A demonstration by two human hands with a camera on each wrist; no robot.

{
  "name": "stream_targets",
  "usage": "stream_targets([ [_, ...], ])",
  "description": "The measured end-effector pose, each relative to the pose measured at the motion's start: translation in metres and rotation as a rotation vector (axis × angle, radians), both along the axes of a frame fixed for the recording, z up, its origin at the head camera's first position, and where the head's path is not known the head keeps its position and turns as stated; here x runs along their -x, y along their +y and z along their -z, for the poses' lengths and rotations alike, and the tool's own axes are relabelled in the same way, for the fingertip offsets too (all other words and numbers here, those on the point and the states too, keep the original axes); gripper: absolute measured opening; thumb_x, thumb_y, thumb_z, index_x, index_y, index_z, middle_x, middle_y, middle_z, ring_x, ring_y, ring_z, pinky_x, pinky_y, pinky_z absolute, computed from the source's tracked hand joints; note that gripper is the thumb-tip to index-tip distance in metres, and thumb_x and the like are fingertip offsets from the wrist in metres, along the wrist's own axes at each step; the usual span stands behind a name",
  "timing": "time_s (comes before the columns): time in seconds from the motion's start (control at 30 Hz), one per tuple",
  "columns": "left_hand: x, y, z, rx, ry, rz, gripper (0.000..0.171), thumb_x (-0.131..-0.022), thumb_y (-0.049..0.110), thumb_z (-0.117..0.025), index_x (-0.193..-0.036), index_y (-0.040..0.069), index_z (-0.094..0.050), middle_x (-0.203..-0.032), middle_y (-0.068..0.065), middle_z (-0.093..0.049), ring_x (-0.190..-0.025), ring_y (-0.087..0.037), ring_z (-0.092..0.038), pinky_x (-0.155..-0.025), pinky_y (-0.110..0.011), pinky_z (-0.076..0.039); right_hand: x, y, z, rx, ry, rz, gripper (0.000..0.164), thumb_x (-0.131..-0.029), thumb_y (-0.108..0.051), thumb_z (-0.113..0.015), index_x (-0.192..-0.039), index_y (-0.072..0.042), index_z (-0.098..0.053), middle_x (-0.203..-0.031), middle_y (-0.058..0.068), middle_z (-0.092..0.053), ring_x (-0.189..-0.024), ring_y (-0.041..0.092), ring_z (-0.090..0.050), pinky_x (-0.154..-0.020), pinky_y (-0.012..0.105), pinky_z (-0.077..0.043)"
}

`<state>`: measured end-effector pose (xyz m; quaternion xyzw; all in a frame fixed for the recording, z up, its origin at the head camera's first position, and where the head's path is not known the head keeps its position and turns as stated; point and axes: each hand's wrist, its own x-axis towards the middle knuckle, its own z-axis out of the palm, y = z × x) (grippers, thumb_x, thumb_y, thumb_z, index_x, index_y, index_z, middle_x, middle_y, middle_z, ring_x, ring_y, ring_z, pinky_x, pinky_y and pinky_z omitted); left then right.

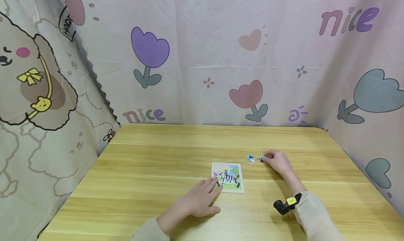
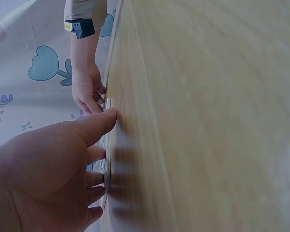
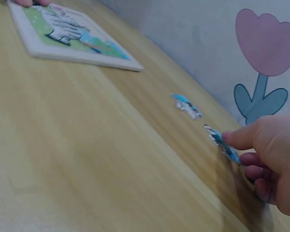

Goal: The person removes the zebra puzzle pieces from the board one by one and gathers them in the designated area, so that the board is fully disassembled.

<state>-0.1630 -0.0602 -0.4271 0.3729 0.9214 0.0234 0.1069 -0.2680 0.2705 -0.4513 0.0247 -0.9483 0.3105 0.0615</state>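
Note:
A framed zebra jigsaw puzzle (image 1: 222, 167) lies on the table, its upper left part showing bare backing. My left hand (image 1: 199, 200) rests with extended, slightly spread fingers over the puzzle's lower left edge, hiding that corner. To the right of the frame, my right hand (image 1: 279, 162) pinches a small puzzle piece (image 3: 216, 138) between thumb and fingers. That piece, blue with black and white, is tipped up on one side in the right wrist view. A second puzzle piece (image 1: 250, 159), blue and white, lies flat just left of it.
The wooden table (image 1: 151, 156) reaches back to a printed curtain (image 1: 195, 58), which also hangs along both sides. A black wrist camera (image 1: 286, 205) with a yellow label sits at the right sleeve (image 1: 315, 213).

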Motion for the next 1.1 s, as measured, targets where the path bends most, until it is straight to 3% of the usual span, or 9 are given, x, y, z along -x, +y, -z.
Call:
stream_targets([
  [0.4,0.000,0.000,-0.001,-0.006,-0.008,-0.004,0.072,-0.090,0.053,-0.047,-0.146,0.012,-0.028,-0.153,-0.013,-0.014,-0.139,-0.027,-0.015,-0.112,-0.039,-0.017,-0.006,-0.015,-0.010,0.056,0.023,-0.013,0.028,-0.092,-0.016,-0.055,-0.109,0.006,-0.061,-0.103,0.022,-0.062,-0.096,0.036,-0.057,-0.084,0.049,-0.045],
  [0.67,0.000,0.001,-0.001,-0.019,-0.004,0.002,0.073,-0.090,0.052,-0.048,-0.146,0.010,-0.028,-0.153,-0.015,-0.014,-0.139,-0.029,-0.015,-0.112,-0.040,-0.017,-0.017,-0.054,-0.013,0.101,0.059,-0.118,0.027,-0.088,-0.012,-0.061,-0.107,0.006,-0.062,-0.092,0.012,-0.064,-0.084,0.026,-0.059,-0.077,0.042,-0.049],
  [0.87,0.000,0.001,0.000,-0.015,-0.007,0.002,0.073,-0.090,0.053,-0.047,-0.146,0.011,-0.027,-0.153,-0.015,-0.013,-0.139,-0.028,-0.015,-0.112,-0.040,-0.017,-0.028,-0.079,-0.009,0.132,0.035,-0.172,0.031,-0.083,-0.014,-0.067,-0.109,0.003,-0.063,-0.097,0.010,-0.062,-0.091,0.026,-0.058,-0.082,0.044,-0.049],
  [1.1,0.002,0.000,0.002,-0.022,-0.011,0.003,0.073,-0.090,0.053,-0.046,-0.147,0.011,-0.027,-0.153,-0.015,-0.013,-0.139,-0.028,-0.015,-0.112,-0.040,-0.017,-0.036,-0.096,-0.004,0.037,0.084,-0.208,0.037,-0.077,-0.020,-0.075,-0.107,-0.001,-0.066,-0.094,0.006,-0.060,-0.088,0.022,-0.050,-0.076,0.039,-0.044],
])
